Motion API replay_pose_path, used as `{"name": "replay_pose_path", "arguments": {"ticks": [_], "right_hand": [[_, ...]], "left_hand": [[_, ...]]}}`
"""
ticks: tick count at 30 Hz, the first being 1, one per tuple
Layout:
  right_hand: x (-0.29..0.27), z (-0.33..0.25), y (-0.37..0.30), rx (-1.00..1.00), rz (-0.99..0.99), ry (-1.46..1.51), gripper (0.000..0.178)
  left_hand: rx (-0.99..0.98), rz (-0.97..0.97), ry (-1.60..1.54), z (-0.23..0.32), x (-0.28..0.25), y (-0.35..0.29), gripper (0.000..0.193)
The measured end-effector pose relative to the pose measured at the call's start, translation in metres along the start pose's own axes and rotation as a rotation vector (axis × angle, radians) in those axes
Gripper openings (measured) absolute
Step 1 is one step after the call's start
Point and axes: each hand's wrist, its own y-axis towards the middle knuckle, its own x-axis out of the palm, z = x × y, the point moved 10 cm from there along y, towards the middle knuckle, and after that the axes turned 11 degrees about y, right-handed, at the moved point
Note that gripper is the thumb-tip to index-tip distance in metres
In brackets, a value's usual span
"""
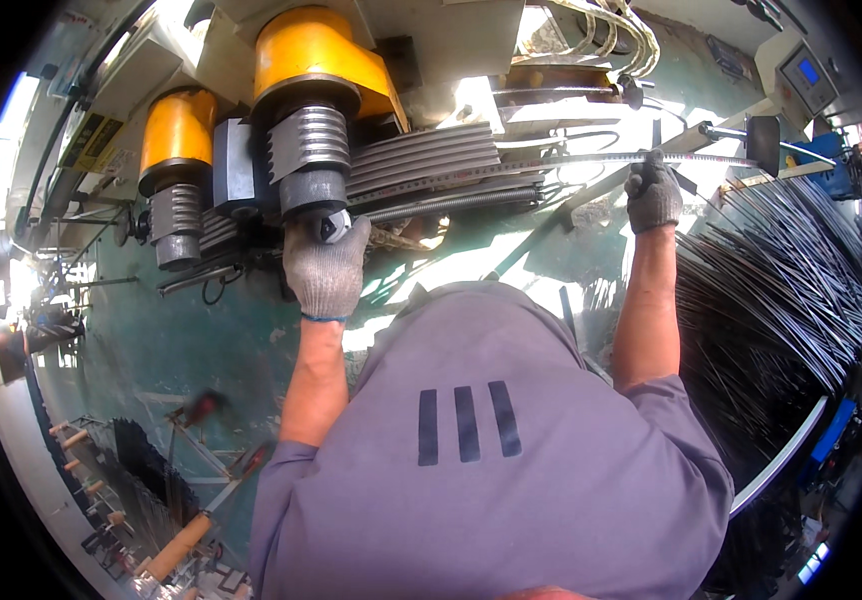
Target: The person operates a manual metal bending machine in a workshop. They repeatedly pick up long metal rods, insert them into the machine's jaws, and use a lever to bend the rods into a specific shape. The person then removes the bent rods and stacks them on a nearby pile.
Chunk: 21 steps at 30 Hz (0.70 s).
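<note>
My left hand (326,265), in a grey knit glove, is closed around the case of a tape measure (334,226), just below a ridged steel roller (309,145). The tape's pale blade (561,160) stretches to the right past several grey ridged bars and on toward a dark round stop (762,144). My right hand (654,195), gloved as well, has its fingers curled closed at the blade, a little short of that stop. The fingertips are partly hidden, and a short dark strip shows beyond them.
Two yellow machine housings (306,50) with rollers stand at the front left. A large heap of thin metal rods (781,280) lies to my right, below a control box with a blue screen (806,72). Racks with wooden rollers (179,547) are at lower left.
</note>
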Motion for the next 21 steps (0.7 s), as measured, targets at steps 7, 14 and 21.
{"name": "replay_pose_path", "arguments": {"ticks": [7,14,21], "right_hand": [[0.031,0.001,-0.030,-0.097,-0.210,-0.206,0.025],[0.143,0.022,-0.117,-0.469,-0.499,-0.608,0.028],[0.166,0.064,-0.130,0.260,-0.186,-0.351,0.029]], "left_hand": [[-0.043,-0.062,-0.203,0.024,-0.009,-0.005,0.048],[0.112,-0.207,-0.341,0.084,0.011,-0.018,0.048],[0.347,-0.110,-0.218,0.136,0.020,0.020,0.046]]}}
